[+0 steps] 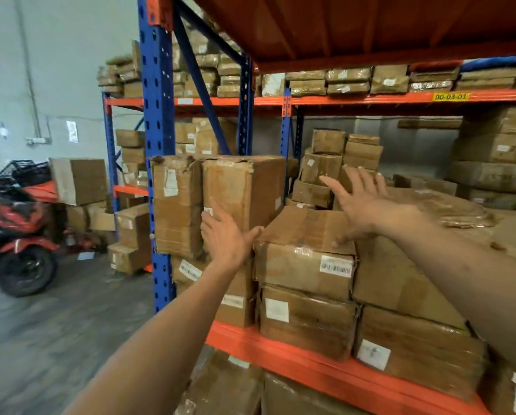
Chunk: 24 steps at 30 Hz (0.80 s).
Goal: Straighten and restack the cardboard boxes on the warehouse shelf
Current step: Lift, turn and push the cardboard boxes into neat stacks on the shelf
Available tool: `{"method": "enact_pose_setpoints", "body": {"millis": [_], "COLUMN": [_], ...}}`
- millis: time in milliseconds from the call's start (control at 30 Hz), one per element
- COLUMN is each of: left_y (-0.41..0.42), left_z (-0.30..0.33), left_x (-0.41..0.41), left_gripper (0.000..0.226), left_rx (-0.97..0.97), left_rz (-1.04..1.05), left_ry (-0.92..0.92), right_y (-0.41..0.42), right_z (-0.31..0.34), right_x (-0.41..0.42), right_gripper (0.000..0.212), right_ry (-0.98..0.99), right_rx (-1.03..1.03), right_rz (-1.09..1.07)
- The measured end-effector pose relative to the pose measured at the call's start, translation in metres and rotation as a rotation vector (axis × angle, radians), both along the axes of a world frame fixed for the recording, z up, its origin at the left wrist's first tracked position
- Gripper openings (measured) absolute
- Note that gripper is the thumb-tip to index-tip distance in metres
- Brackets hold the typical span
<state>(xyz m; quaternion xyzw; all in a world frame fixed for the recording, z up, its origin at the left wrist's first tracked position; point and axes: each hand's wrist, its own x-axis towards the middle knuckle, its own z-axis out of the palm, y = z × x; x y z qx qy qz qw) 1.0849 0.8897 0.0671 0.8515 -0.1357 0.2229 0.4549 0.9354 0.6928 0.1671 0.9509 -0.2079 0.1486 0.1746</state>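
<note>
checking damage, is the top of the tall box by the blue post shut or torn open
Torn open: the tall box has ragged, lifted cardboard along its top front edge.

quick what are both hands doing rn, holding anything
Left hand: open, flat against the tall box, holding nothing.
Right hand: open, fingers spread, above the barcode box, holding nothing.

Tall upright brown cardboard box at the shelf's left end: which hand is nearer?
Left. The left hand lies flat against the tall upright brown cardboard box, low on its front. The right hand is open, off to its right over lower boxes.
</note>
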Motion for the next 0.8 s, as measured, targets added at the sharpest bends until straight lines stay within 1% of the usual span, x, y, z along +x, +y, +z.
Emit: {"method": "enact_pose_setpoints", "body": {"millis": [100, 200, 233, 333, 367, 433, 533, 600, 633, 733, 767, 800], "left_y": [0.023, 0.030, 0.028, 0.018, 0.012, 0.001, -0.013, -0.020, -0.022, -0.026, -0.027, -0.028], "left_z": [0.004, 0.006, 0.005, 0.001, 0.000, 0.000, 0.000, -0.002, -0.005, -0.007, -0.005, -0.001], "left_x": [0.029, 0.050, 0.054, 0.064, 0.066, 0.068, 0.076, 0.082, 0.084, 0.093, 0.094, 0.095], "left_gripper": [0.138, 0.143, 0.146, 0.154, 0.157, 0.163, 0.161, 0.156, 0.154, 0.152, 0.151, 0.150], "left_rx": [-0.020, -0.001, -0.007, -0.059, -0.063, -0.045, -0.007, 0.004, 0.006, 0.027, 0.041, 0.060], "left_rz": [-0.064, -0.151, -0.174, -0.197, -0.192, -0.161, -0.127, -0.121, -0.133, -0.232, -0.284, -0.346], "left_ry": [0.072, 0.117, 0.126, 0.141, 0.144, 0.147, 0.102, 0.009, -0.033, -0.167, -0.218, -0.273], "right_y": [0.055, 0.102, 0.115, 0.143, 0.148, 0.156, 0.162, 0.163, 0.163, 0.149, 0.140, 0.129], "right_z": [0.019, 0.036, 0.038, 0.040, 0.040, 0.041, 0.051, 0.060, 0.064, 0.073, 0.075, 0.076], "right_x": [0.050, 0.094, 0.107, 0.142, 0.151, 0.166, 0.181, 0.183, 0.183, 0.180, 0.173, 0.163], "right_gripper": [0.143, 0.135, 0.128, 0.096, 0.089, 0.088, 0.099, 0.103, 0.102, 0.096, 0.100, 0.109], "right_ry": [0.072, 0.091, 0.097, 0.162, 0.189, 0.241, 0.317, 0.344, 0.344, 0.320, 0.286, 0.251], "right_rx": [-0.219, -0.362, -0.411, -0.604, -0.664, -0.720, -0.650, -0.537, -0.475, -0.353, -0.293, -0.241], "right_rz": [0.141, 0.186, 0.198, 0.232, 0.234, 0.220, 0.136, 0.085, 0.066, 0.042, 0.030, 0.007]}}
